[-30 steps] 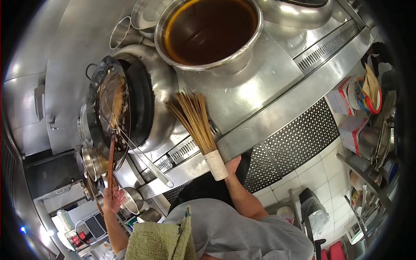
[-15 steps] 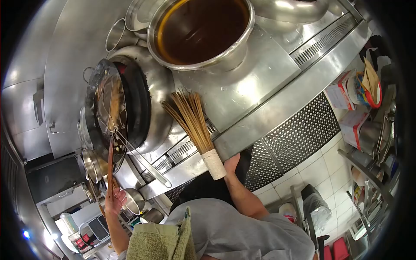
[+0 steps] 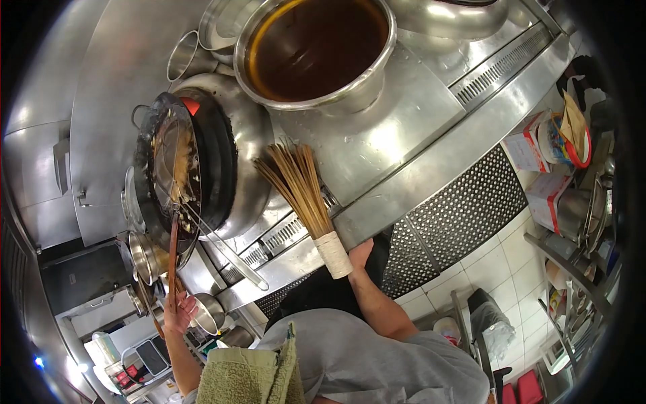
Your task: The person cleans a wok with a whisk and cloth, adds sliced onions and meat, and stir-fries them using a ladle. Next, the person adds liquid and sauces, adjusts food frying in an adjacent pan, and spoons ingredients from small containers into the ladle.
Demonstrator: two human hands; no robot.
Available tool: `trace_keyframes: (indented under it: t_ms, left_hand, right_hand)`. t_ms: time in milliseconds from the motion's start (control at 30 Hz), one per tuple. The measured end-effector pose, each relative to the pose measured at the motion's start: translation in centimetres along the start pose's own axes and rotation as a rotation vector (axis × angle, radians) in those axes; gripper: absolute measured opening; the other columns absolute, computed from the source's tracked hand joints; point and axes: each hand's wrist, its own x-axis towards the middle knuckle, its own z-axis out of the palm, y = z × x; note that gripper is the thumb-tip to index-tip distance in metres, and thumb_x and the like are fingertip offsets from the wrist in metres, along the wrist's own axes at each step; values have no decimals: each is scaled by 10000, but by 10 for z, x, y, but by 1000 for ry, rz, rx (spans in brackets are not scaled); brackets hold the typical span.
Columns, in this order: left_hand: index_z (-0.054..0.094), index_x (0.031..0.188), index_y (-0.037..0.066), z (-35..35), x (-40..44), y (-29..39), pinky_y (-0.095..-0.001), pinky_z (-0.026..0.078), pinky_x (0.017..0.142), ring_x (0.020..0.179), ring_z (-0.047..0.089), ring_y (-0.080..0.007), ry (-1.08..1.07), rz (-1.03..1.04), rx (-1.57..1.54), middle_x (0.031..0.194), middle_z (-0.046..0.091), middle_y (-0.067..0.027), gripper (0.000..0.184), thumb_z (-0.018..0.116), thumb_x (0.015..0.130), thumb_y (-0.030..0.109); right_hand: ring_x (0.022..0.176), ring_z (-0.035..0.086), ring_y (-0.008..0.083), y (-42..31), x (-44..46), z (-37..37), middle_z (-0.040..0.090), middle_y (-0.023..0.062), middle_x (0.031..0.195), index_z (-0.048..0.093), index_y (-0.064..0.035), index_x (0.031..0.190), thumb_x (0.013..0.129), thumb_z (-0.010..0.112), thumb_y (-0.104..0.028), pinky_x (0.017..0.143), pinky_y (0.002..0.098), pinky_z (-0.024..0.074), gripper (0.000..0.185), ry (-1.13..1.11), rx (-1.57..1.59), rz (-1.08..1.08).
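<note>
My left hand [image 3: 180, 312] is closed around the long wooden handle of a wire strainer [image 3: 173, 145], whose mesh head lies in the black wok [image 3: 214, 168]. Browned food and dark liquid show in the wok, partly covered by the mesh. A metal ladle [image 3: 249, 271] leans over the wok's rim, its handle reaching toward the counter edge, with no hand on it. Low by the counter's front edge is my right hand [image 3: 361, 254], its fingers hidden. Close beside it stands a bamboo wok brush [image 3: 306, 202] with a pale wrapped grip.
A large metal pot of dark brown liquid [image 3: 239, 60] stands on the steel counter [image 3: 410, 94]. Metal containers [image 3: 182, 57] sit behind the wok. Perforated metal panels [image 3: 464, 209] and shelves with boxes [image 3: 531, 148] are to the right. A green towel [image 3: 235, 377] hangs at my front.
An orange-red glow at the wok's far rim shows larger now. The strainer has shifted very slightly within the wok. Both hands stay nearly in place.
</note>
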Motion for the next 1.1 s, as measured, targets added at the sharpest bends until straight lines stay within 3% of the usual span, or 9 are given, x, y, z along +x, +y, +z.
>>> trace_keyframes:
  t_ms: [100, 633, 767, 833, 867, 900, 933, 967, 1100]
  left_hand:
    - [648, 1056, 95, 3, -4, 0, -458, 553, 789, 896, 686, -261, 13, -7, -19, 934, 712, -113, 515, 414, 967, 545]
    - [648, 1041, 99, -9, -3, -12, -471, 549, 806, 931, 681, -281, 13, -29, -61, 976, 706, -151, 463, 381, 995, 474]
    - [642, 1062, 99, -20, 3, -17, -466, 551, 811, 937, 680, -286, -4, -17, -62, 979, 706, -148, 481, 379, 992, 495]
    - [614, 1125, 86, -22, 5, -12, -452, 552, 802, 931, 674, -293, -103, -15, -147, 1051, 683, -169, 533, 373, 984, 539]
    - [614, 1125, 86, -21, 2, -5, -452, 552, 802, 931, 674, -293, -98, 4, -164, 1051, 683, -169, 533, 373, 984, 539]
    - [594, 1170, 75, -13, -1, 3, -448, 552, 794, 922, 670, -292, -120, -13, -183, 1097, 664, -183, 563, 375, 978, 557]
    - [574, 1214, 65, -6, -4, 10, -443, 552, 786, 913, 665, -290, -140, -23, -211, 1143, 645, -197, 598, 378, 971, 575]
    - [551, 1248, 55, -2, -6, 18, -442, 549, 785, 902, 659, -290, -221, -10, -204, 1165, 630, -201, 614, 386, 969, 576]
    - [500, 1319, 45, 33, -9, 39, -308, 540, 633, 818, 648, -227, -445, 0, -107, 1115, 632, -171, 559, 420, 987, 489]
  right_hand:
    - [916, 611, 157, 0, 1, -4, 681, 100, 1008, 605, 72, 1094, 929, 551, -144, 814, 290, 480, 277, -45, -208, -81]
    - [912, 600, 138, 6, 5, -7, 666, 82, 1022, 599, 66, 1108, 940, 543, -139, 811, 277, 470, 270, -57, -129, -64]
    - [886, 598, 141, -1, -5, -11, 661, 70, 989, 606, 31, 1096, 962, 537, -217, 798, 269, 464, 290, -51, -184, -179]
    - [806, 577, 142, -6, -17, -36, 630, 41, 924, 604, 3, 1065, 975, 536, -285, 754, 277, 465, 309, -80, -165, -36]
    - [759, 561, 140, -12, -20, -71, 607, 26, 890, 601, -10, 1043, 979, 536, -317, 721, 283, 466, 321, -108, -119, 216]
    - [651, 555, 105, -35, -22, -109, 550, -1, 717, 576, -69, 932, 948, 579, -275, 552, 262, 441, 207, -311, -645, 259]
    - [587, 515, 94, -109, -62, -100, 543, 5, 675, 576, -57, 896, 939, 564, -220, 496, 261, 395, 168, -381, -695, 441]
    - [562, 528, 96, -140, -67, -133, 571, 36, 649, 582, -32, 862, 927, 573, -178, 504, 243, 413, 160, -663, -913, 409]
    - [605, 612, 138, -298, -161, -27, 636, 76, 690, 610, 16, 902, 892, 620, -81, 562, 248, 493, 98, -678, -810, 248]
